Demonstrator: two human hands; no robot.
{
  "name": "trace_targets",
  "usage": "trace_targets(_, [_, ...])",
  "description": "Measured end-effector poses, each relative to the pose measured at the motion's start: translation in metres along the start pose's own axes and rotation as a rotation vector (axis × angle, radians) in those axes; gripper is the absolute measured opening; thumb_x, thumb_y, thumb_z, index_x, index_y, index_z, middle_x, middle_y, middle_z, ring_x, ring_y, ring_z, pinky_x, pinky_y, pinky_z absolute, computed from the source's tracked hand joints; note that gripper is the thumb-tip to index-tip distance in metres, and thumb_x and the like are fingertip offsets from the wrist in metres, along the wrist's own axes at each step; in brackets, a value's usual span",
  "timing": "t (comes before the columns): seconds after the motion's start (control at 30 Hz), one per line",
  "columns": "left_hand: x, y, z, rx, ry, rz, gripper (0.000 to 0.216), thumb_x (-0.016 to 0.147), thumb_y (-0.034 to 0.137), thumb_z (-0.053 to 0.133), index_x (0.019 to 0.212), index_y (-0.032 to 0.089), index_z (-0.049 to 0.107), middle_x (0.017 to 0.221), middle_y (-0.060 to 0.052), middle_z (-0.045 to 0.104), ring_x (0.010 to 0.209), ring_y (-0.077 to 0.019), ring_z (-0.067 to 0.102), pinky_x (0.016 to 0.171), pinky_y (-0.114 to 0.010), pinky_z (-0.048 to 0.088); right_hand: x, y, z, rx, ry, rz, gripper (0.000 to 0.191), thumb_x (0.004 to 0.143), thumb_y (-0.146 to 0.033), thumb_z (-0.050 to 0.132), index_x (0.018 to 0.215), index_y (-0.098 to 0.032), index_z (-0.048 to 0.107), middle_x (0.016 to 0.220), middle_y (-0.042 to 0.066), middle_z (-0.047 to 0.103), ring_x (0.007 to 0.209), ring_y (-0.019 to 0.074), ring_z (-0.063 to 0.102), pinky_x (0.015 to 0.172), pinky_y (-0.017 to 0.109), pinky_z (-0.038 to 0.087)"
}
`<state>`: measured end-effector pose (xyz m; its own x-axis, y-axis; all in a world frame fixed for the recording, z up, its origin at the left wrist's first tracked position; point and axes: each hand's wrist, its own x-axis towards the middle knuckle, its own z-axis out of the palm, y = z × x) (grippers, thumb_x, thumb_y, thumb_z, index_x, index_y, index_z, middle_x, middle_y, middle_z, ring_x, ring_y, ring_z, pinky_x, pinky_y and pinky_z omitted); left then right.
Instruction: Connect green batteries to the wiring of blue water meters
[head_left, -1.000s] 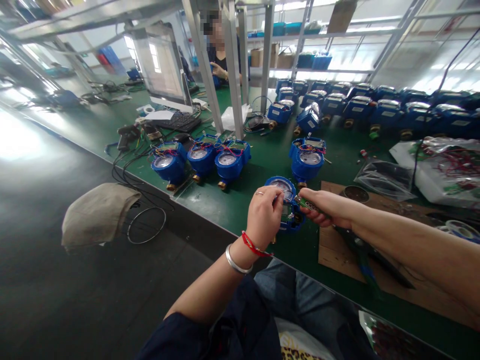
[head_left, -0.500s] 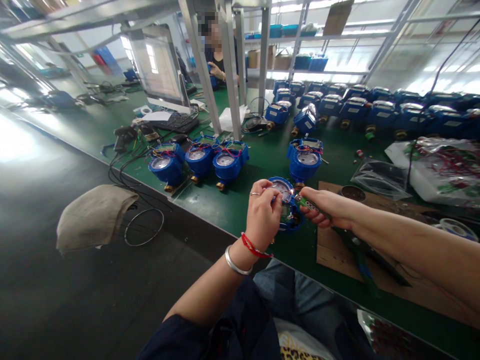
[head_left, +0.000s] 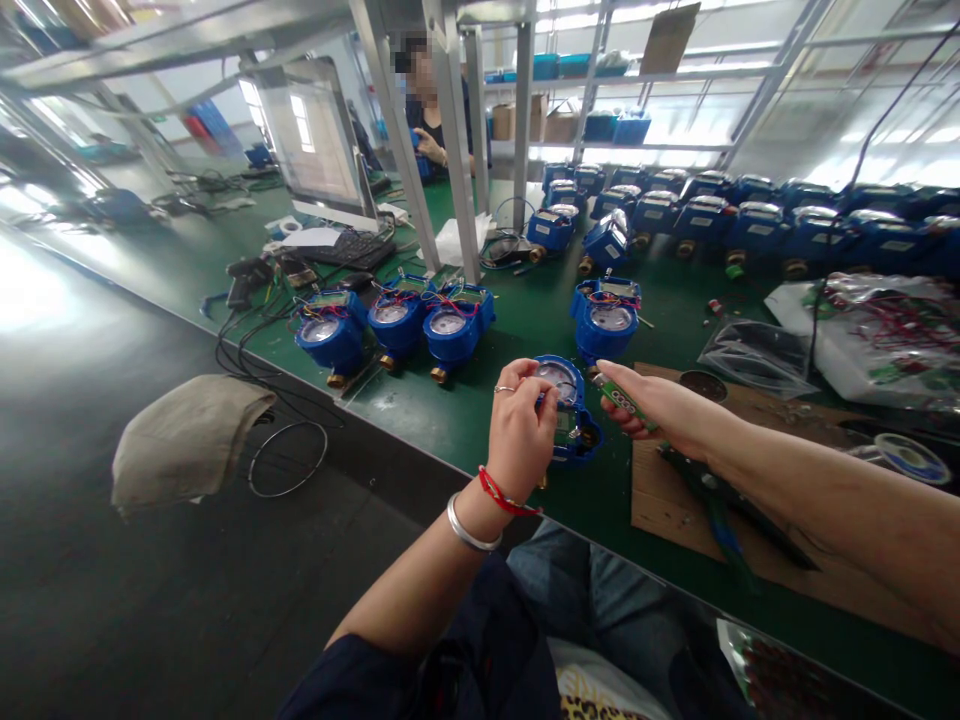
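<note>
Keyboard [head_left: 352, 247] behind three water meters [head_left: 395, 318], front meter [head_left: 571, 418] right of them, cardboard [head_left: 675, 505] farther right.

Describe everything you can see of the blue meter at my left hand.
The blue meter looks plastic, with a round, clear-covered dial at its far end and an open section nearer you showing a greenish panel. It lies dial up on the green table, near the edge. Your left hand covers its left side, the fingers seeming to pinch a thin wire over the dial; whether they touch the meter itself is unclear.
</note>
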<state>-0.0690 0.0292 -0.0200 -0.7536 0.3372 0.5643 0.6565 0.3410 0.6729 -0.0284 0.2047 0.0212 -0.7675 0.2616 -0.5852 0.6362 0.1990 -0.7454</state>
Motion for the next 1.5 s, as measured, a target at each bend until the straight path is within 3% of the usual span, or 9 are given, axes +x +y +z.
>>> trace_targets(0.13, [0.001,-0.002,-0.002,0.002,-0.004,-0.017,0.011,0.091,0.020,0.050,0.086,0.016,0.058,0.116,-0.012,0.053,0.111,-0.0210,0.052,0.097,-0.039,0.044,0.004,0.003,-0.001,-0.408,0.228,-0.411,0.038,0.074,-0.056,0.064,0.084,-0.019,0.061,0.069,0.001,0.054,0.060,0.0127,0.048,0.055,0.025,0.034])
trace_targets(0.27, [0.001,-0.004,-0.003,0.003,0.001,-0.025,0.011,0.091,0.021,0.050,0.085,0.016,0.058,0.115,-0.011,0.054,0.110,-0.0210,0.052,0.096,-0.039,0.044,0.007,0.006,0.006,-0.523,0.283,-0.595,0.030,0.080,-0.046,0.061,0.097,-0.021,0.063,0.071,-0.002,0.055,0.062,0.0128,0.048,0.060,0.025,0.033])
trace_targets(0.7, [0.002,-0.005,-0.004,-0.009,-0.004,-0.052,0.011,0.091,0.020,0.051,0.084,0.016,0.059,0.114,-0.011,0.055,0.110,-0.0206,0.053,0.096,-0.038,0.044,0.018,0.008,0.018,-0.587,0.396,-0.868,0.017,0.086,-0.032,0.058,0.079,-0.017,0.060,0.077,0.003,0.062,0.073,0.0164,0.055,0.066,0.026,0.036])
trace_targets(0.93, [0.002,-0.007,-0.006,-0.031,-0.016,-0.061,0.012,0.090,0.016,0.049,0.082,0.016,0.057,0.112,-0.010,0.057,0.106,-0.0185,0.055,0.095,-0.035,0.044,0.017,0.015,0.018,-0.668,0.361,-1.045,0.019,0.093,-0.030,0.048,0.082,-0.016,0.057,0.083,0.006,0.061,0.080,0.0189,0.057,0.073,0.029,0.040])
trace_targets(1.1, [0.003,-0.008,-0.007,-0.037,-0.004,-0.070,0.012,0.090,0.016,0.050,0.081,0.017,0.057,0.109,-0.010,0.058,0.103,-0.0191,0.055,0.093,-0.036,0.045,0.018,0.012,0.011,-0.665,0.295,-1.044,0.020,0.092,-0.031,0.050,0.086,-0.015,0.061,0.085,0.007,0.063,0.082,0.0192,0.059,0.076,0.029,0.042])
trace_targets(1.27, [0.003,-0.006,-0.006,-0.055,-0.011,-0.075,0.012,0.091,0.017,0.050,0.081,0.017,0.058,0.110,-0.010,0.058,0.102,-0.0187,0.056,0.092,-0.036,0.045,0.014,0.003,0.005,-0.659,0.309,-1.032,0.033,0.085,-0.037,0.062,0.107,-0.014,0.063,0.103,0.009,0.066,0.096,0.0217,0.060,0.086,0.031,0.043])
trace_targets(1.5, [0.003,-0.005,-0.003,-0.069,0.000,-0.071,0.011,0.090,0.016,0.051,0.082,0.017,0.058,0.110,-0.009,0.058,0.102,-0.0181,0.056,0.091,-0.034,0.045,0.014,-0.008,0.016,-0.688,0.305,-1.124,0.022,0.088,-0.034,0.057,0.093,-0.013,0.064,0.092,0.009,0.065,0.087,0.0210,0.060,0.080,0.031,0.044])
